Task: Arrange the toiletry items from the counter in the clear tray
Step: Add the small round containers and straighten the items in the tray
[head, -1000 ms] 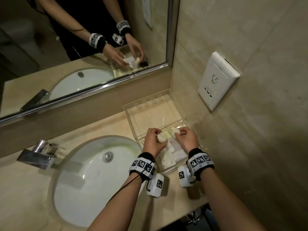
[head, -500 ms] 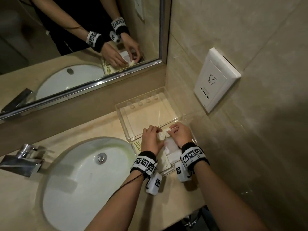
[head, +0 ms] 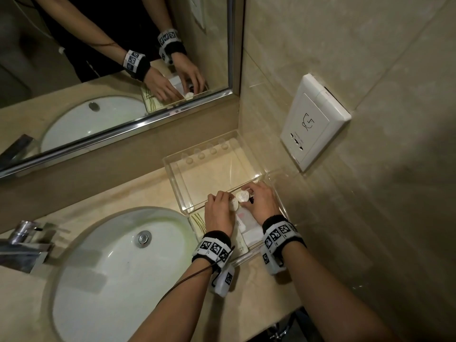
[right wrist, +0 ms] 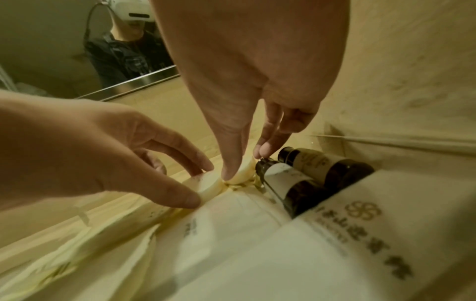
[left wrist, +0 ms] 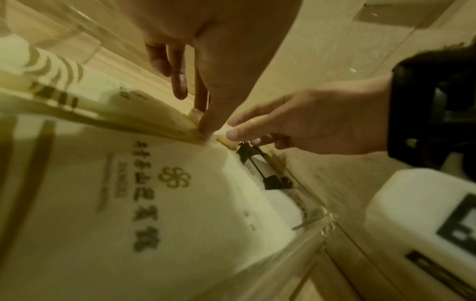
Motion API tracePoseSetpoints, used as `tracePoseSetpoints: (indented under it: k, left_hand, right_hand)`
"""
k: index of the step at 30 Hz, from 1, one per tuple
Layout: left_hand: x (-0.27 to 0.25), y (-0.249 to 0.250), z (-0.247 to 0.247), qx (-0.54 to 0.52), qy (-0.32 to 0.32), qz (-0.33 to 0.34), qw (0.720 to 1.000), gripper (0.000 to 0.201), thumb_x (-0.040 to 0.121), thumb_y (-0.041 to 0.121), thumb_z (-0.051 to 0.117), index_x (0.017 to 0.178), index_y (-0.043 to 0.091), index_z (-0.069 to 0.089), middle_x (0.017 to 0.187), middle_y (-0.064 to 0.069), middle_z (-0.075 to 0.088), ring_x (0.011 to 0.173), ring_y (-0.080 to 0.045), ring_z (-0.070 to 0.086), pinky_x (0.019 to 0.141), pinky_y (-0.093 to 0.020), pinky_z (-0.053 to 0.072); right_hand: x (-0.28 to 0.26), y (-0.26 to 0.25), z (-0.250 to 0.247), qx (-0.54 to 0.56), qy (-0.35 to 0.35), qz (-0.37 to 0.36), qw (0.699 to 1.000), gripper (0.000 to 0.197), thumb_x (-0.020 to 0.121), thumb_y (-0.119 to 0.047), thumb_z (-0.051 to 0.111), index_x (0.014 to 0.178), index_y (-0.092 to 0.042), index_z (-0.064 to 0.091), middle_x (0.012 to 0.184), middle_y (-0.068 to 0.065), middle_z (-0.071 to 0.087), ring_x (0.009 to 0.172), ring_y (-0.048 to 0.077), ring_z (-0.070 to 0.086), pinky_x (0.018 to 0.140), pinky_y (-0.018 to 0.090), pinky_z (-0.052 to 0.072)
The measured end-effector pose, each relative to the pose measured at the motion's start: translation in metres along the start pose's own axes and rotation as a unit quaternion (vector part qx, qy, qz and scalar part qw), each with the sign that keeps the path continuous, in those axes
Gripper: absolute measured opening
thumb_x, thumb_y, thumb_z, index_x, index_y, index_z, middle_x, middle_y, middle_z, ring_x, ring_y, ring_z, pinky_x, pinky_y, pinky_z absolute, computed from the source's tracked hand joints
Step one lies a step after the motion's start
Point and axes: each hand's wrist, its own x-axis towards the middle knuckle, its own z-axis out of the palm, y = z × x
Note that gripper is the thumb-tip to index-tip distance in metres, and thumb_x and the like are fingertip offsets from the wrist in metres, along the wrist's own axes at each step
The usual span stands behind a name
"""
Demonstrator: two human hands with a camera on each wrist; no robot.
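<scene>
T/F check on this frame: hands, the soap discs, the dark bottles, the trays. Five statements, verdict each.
1. Each hand holds a round white soap disc: left hand on the left disc, right hand on the right disc. True.
2. Two small dark brown bottles stand upright. False: they lie on their sides.
3. The clear acrylic tray nearer the mirror holds the sachets. False: it looks empty.
4. White printed sachets lie beside the bottles. True.
5. The sink tap is running. False: no water shows.
</scene>
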Motion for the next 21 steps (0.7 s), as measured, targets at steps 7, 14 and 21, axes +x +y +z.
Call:
tracePoseSetpoints:
  k: [7, 14, 21]
  left_hand:
    - [-0.0021, 0.0006, -0.0026, 0.003, -0.007, -0.011, 1.000, 0.030, 0.079, 0.017, 0.068, 0.108, 0.017, 0.063, 0.109, 0.003, 0.063, 0.095, -0.021, 0.049, 0.081, -0.032, 0.043]
    - [-0.0028, 0.0018, -0.0043, -0.003, 0.000, -0.027, 1.000, 0.029, 0.079, 0.016, 0.069, 0.107, 0.017, 0.064, 0.108, 0.003, 0.064, 0.094, -0.021, 0.049, 0.081, -0.033, 0.043]
    - [-0.0040, 0.0001, -0.0059, -0.028, -0.004, -0.024, 0.999, 0.029, 0.079, 0.017, 0.069, 0.108, 0.018, 0.063, 0.109, 0.004, 0.063, 0.096, -0.020, 0.049, 0.082, -0.033, 0.044]
  right_hand:
    - [0.0012, 0.0023, 0.0016, -0.020, 0.004, -0.023, 1.000, 0.037, 0.072, -0.015, 0.083, 0.102, -0.023, 0.062, 0.107, -0.003, 0.059, 0.104, 0.019, 0.052, 0.094, 0.042, 0.047]
    - [0.0003, 0.0059, 0.0007, -0.038, -0.007, -0.039, 0.999, 0.038, 0.072, -0.018, 0.083, 0.103, -0.024, 0.062, 0.107, -0.004, 0.061, 0.105, 0.019, 0.051, 0.095, 0.040, 0.046]
    - [-0.0021, 0.0063, -0.0022, -0.029, -0.005, -0.044, 0.999, 0.037, 0.073, -0.017, 0.082, 0.103, -0.024, 0.062, 0.106, -0.004, 0.061, 0.104, 0.019, 0.052, 0.094, 0.041, 0.047]
